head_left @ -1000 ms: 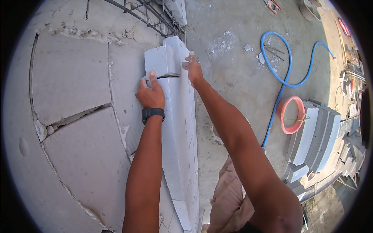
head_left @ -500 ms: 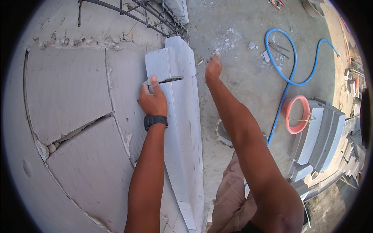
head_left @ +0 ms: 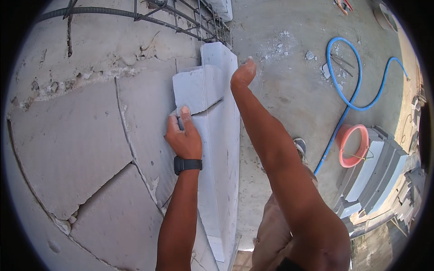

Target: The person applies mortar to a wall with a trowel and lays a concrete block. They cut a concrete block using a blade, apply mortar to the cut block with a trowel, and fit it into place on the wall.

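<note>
Pale block (head_left: 192,90), one edge gapped

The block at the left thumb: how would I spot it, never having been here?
Find the long pale ledge running up the middle of the view. Near its upper end, the left hand has its thumb tip at the lower edge of the block. It is far shorter than the ledge, and a dark slanting gap along its lower edge sets it apart.
</note>
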Motion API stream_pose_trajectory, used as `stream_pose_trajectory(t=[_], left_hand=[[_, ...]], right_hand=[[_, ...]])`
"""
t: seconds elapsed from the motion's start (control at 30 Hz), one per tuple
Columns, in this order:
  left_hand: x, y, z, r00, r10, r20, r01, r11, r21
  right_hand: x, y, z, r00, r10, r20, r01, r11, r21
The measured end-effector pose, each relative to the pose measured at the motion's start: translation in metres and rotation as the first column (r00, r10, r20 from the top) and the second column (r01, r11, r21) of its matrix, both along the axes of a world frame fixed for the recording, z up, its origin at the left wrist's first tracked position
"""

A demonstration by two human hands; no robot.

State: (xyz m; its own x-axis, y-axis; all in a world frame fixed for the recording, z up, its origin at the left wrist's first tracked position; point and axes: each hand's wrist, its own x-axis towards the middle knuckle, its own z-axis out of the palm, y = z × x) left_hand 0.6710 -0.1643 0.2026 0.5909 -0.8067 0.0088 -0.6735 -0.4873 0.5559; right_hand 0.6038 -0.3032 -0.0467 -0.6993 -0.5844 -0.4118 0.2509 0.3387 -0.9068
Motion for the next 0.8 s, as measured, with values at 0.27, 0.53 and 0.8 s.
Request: stream_pose_trajectory(t=[0.27,0.53,0.8], left_hand=[[-0.001,0.002,-0.001,1.000,0.007,-0.029,-0.007,1.000,0.001],[0.002,0.002,-0.004,0.998,0.005,-0.067,-0.006,1.000,-0.012],[0.000,0.001,-0.003,0.998,-0.013,-0.067,0.011,1.000,-0.028]], right_hand=[[0.017,0.002,0.005,0.985,0.147,0.086,-0.149,0.988,0.027],[-0.046,0.053,0.012,0.979,0.023,0.203,0.005,0.991,-0.137],[0.020,0.109,0.000,0.997,0.049,0.062,-0.055,0.994,0.096]])
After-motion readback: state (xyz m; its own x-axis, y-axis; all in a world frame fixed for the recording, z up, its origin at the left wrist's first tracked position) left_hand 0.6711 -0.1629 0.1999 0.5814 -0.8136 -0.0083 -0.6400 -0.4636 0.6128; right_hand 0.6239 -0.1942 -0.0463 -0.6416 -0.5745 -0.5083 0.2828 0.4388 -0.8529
